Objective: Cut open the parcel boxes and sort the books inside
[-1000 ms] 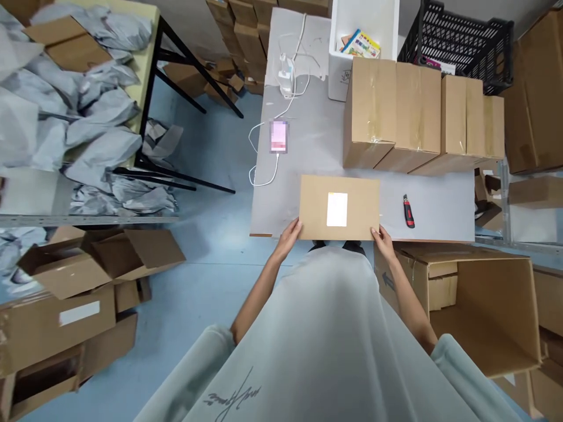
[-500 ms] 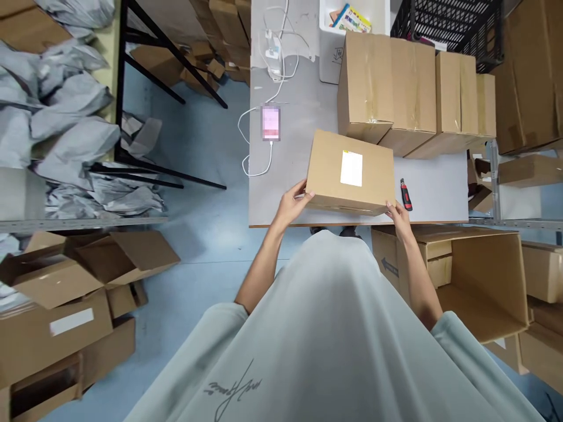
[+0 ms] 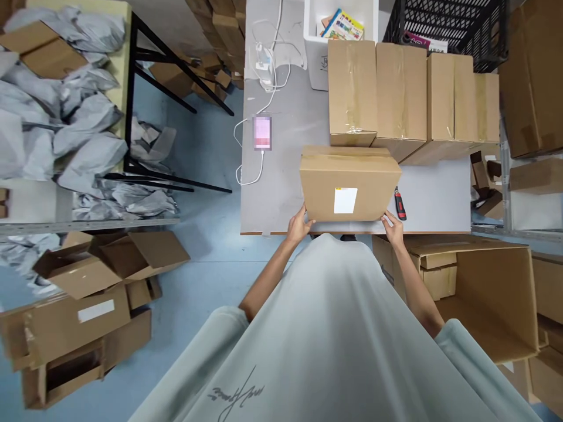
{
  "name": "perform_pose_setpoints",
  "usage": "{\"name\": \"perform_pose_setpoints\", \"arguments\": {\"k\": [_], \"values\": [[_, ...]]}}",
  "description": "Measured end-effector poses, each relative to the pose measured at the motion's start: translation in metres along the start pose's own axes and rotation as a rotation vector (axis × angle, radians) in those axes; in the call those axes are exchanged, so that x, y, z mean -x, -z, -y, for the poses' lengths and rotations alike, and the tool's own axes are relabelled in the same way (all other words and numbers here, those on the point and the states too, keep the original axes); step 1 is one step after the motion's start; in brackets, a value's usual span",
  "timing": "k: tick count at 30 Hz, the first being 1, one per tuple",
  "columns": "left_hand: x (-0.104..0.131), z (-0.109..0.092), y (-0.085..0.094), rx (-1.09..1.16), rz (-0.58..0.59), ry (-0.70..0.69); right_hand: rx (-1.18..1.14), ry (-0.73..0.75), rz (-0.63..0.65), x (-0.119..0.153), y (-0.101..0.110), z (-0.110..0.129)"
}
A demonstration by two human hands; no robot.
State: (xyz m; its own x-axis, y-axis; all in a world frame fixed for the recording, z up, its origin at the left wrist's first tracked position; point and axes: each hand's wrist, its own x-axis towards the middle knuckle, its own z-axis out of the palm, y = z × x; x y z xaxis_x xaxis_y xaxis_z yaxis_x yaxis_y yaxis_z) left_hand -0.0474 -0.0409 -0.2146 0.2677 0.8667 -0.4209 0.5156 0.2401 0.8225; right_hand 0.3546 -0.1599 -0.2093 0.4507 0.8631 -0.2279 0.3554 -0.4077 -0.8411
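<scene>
Left hand (image 3: pixel 301 226) and right hand (image 3: pixel 393 227), at the front edge of the surface (image 3: pixel 277 199), before a row of taped cartons (image 3: pixel 401 94), grip a single carton (image 3: pixel 349 176) by its near corners. Closing and labelling appear complete, a white label (image 3: pixel 345 200) being affixed; release appears outstanding, with a red-and-black cutter (image 3: pixel 400 205) lying just beside.

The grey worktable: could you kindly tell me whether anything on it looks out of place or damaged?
The labelled box shows no obvious damage. The white cable looks untidy: it loops out past the worktable's left edge, where it might snag. A red-and-black cutter lies loose just right of the box.
</scene>
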Motion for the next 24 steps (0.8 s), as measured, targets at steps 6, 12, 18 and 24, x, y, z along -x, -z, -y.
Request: {"name": "perform_pose_setpoints", "arguments": {"k": [6, 12, 18, 24], "values": [[0.001, -0.007, -0.025, -0.258, -0.153, 0.124, 0.045, 0.015, 0.082, -0.023, 0.007, -0.017], [0.002, -0.006, -0.038, -0.347, -0.233, 0.273, 0.246, -0.024, 0.145, -0.056, 0.031, -0.022], [0.01, -0.004, -0.053, -0.324, -0.294, 0.284, 0.578, -0.23, -0.014, -0.101, 0.047, -0.031], [0.015, -0.007, -0.054, -0.29, -0.306, 0.298, 0.664, -0.271, 0.009, -0.122, 0.042, -0.026]]}}
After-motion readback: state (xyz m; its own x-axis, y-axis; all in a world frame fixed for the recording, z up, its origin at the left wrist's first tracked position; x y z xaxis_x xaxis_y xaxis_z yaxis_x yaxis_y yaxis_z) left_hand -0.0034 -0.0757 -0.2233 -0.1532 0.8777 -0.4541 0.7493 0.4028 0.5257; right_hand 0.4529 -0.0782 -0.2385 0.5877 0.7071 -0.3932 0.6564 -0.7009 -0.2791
